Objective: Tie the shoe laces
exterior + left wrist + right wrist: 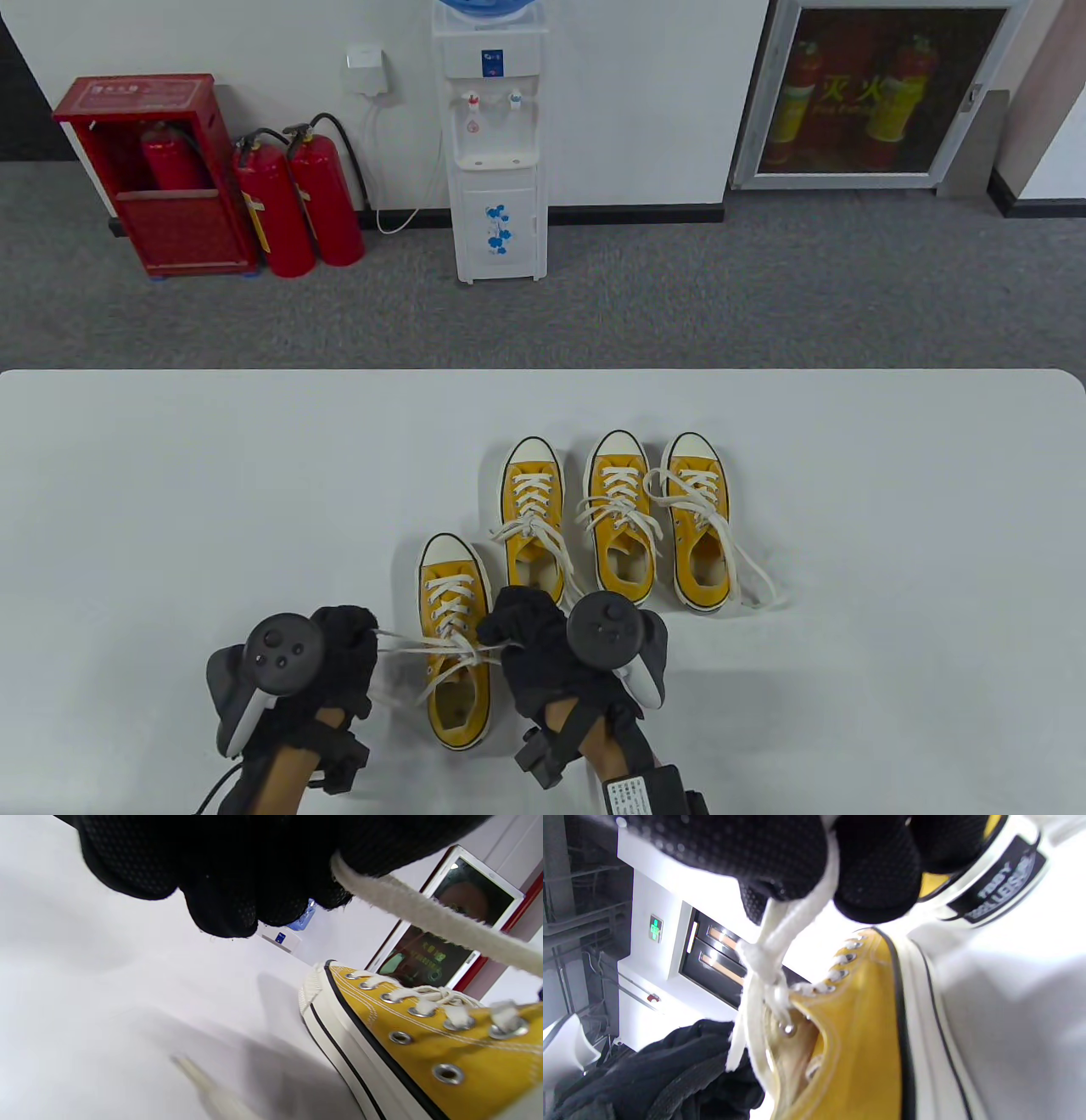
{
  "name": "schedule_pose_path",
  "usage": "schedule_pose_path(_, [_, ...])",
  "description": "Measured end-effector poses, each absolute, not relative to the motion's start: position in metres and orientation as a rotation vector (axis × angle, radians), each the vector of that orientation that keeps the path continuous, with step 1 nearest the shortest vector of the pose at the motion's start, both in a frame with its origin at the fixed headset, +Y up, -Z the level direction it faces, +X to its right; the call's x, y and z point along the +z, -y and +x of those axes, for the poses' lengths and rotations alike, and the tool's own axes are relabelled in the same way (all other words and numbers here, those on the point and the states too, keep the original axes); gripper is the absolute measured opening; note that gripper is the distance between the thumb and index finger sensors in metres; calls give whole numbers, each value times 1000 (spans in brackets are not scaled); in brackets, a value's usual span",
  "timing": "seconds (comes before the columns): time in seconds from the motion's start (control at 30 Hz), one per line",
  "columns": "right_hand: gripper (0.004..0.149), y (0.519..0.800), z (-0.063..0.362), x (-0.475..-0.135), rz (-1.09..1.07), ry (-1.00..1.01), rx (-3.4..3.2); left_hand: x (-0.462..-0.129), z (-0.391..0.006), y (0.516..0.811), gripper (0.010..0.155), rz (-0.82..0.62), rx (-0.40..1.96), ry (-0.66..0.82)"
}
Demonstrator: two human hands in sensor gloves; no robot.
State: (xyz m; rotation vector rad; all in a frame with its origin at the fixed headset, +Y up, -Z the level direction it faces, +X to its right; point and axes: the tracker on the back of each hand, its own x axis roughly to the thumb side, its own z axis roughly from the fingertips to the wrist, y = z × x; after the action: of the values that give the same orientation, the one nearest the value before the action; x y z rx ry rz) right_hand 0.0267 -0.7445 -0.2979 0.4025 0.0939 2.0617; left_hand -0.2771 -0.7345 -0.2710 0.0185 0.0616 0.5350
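Table view: four yellow shoes (543, 543), two hands.

An office or institutional room is showing here: grey carpet (679, 289), a water dispenser (496, 144), red extinguishers (297, 204) and a wall fire cabinet (878, 89) are standing behind the white table (170, 475).

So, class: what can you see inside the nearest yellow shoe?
Inside the nearest shoe, the table view shows only its yellow lining at the heel opening. The toe end is covered by the tongue and laces.
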Motion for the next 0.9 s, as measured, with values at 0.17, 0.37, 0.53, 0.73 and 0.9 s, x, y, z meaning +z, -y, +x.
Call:
schedule_pose_path(0.17, [44,747,33,-301,371,-91,2061,-273,-283,736,40,-4,552,-81])
schedule_pose_path(0.37, [45,748,35,-302,357,-95,2082,-274,-288,738,40,-32,538,-99])
schedule_pose_path(0.53, [46,747,37,-303,355,-73,2141,-276,-292,740,40,-65,533,-117])
schedule_pose_path(0.73, [45,748,36,-303,357,-71,2198,-278,-293,744,40,-118,507,-122])
schedule_pose_path(0.9, [45,747,35,-302,355,-65,2220,-278,-290,746,40,-122,473,-117])
